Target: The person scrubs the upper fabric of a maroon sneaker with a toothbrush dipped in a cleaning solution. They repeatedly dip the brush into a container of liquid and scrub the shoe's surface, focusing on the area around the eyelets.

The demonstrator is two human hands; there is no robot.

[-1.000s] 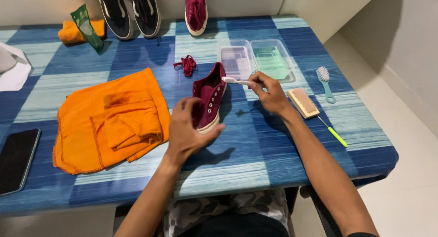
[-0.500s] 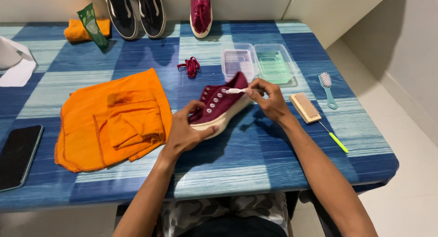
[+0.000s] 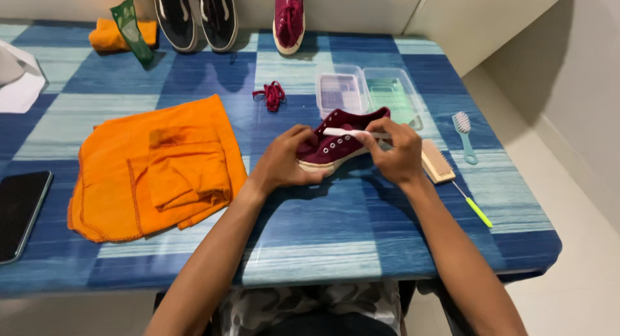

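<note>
Fingers (image 3: 294, 156) of the left hand (image 3: 284, 165) are clasping the maroon sneaker (image 3: 339, 142); right hand (image 3: 397, 152) fingers are pinching a white toothbrush (image 3: 345, 133) lying across its top.

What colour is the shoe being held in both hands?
The shoe is dark maroon with a white sole edge, seen best in the head view.

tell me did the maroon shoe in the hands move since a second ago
Yes. The maroon shoe has been lifted and turned sideways, its toe now pointing left, closer to the clear plastic container than before.
</note>
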